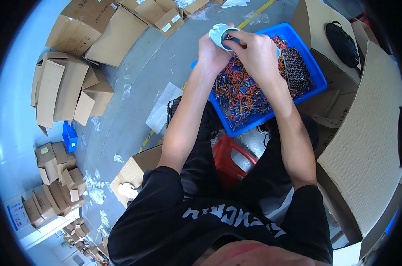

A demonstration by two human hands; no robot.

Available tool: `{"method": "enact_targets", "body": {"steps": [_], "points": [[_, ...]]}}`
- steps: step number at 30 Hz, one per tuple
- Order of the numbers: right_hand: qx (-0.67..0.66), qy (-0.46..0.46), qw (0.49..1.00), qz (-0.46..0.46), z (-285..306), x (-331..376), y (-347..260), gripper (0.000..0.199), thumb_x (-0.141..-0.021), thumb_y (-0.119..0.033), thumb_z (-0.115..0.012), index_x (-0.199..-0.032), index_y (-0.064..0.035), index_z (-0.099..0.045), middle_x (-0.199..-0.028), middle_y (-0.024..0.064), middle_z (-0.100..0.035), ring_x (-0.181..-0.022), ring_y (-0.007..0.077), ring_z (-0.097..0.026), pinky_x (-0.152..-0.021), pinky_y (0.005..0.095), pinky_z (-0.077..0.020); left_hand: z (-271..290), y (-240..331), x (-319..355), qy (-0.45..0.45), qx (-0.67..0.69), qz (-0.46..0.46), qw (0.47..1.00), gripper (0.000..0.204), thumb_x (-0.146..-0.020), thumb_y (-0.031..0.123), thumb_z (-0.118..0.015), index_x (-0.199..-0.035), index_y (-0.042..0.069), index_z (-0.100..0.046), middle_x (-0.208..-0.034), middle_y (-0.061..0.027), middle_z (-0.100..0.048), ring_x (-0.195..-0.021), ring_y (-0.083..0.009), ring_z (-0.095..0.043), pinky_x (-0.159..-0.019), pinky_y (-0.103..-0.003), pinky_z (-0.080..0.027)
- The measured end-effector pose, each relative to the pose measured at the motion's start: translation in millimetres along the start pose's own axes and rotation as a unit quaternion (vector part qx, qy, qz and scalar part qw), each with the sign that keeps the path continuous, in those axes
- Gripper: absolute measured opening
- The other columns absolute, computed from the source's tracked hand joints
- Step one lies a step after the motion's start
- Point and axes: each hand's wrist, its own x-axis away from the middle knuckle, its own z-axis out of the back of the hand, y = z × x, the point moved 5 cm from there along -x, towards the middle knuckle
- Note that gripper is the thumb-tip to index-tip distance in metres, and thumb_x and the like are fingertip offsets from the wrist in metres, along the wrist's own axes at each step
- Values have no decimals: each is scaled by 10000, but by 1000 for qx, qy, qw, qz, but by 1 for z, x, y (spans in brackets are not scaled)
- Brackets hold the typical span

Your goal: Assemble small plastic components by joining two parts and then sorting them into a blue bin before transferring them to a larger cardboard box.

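Many thin orange and red wires fill a big blue tray in the head view. Above its far left corner, the left hand wraps around a pale round cup. The right hand has its fingers at the cup's mouth; I cannot tell if they pinch something. Left, brown boxes sit on the grey floor with clear plastic scraps. Near the legs is something red.
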Motion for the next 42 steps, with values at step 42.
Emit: {"method": "enact_targets", "body": {"steps": [42], "points": [[-23,46,999,-2,7,3,-15,286,-718,-208,-770,-967,-78,-717,-571,82,-607,-457,201,-572,-470,302,-456,-17,10,5,-133,69,1,989,498,-968,397,-300,-1085,6,-585,-1011,-132,-616,-945,-260,-551,-808,-369,-439]]}}
